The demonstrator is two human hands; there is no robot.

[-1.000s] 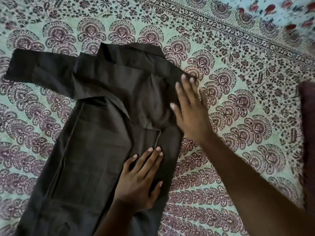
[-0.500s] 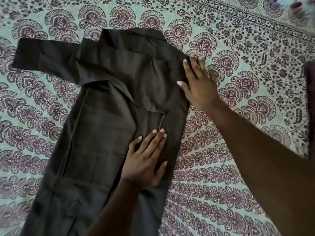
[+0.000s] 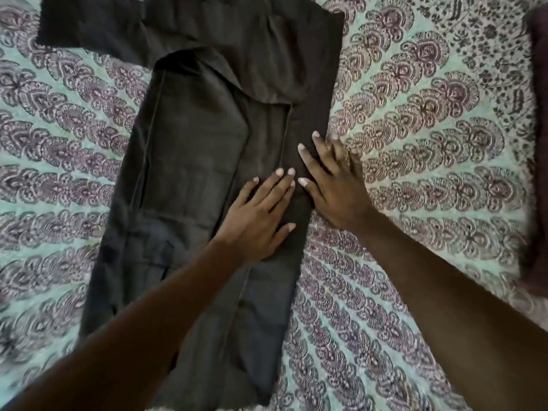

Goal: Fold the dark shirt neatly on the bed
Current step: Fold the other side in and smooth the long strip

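Note:
The dark shirt (image 3: pixel 189 161) lies flat on the patterned bed, its right side folded inward over the body and one sleeve stretched out to the upper left. My left hand (image 3: pixel 256 218) presses flat on the folded panel near the shirt's middle, fingers straight. Just to the right, my right hand (image 3: pixel 332 182) lies flat across the shirt's folded right edge, fingers spread, partly on the fabric and partly on the bedsheet. The collar end runs out of view at the top.
The bedsheet (image 3: pixel 430 143) is pale green with a maroon paisley print and spreads on all sides of the shirt. A dark maroon cloth or cushion (image 3: pixel 536 161) sits blurred at the right edge.
My right hand has slid down the shirt's right edge from the shoulder toward the middle, ending beside my left hand. The camera view has tipped downward, so the shirt sits higher in the frame.

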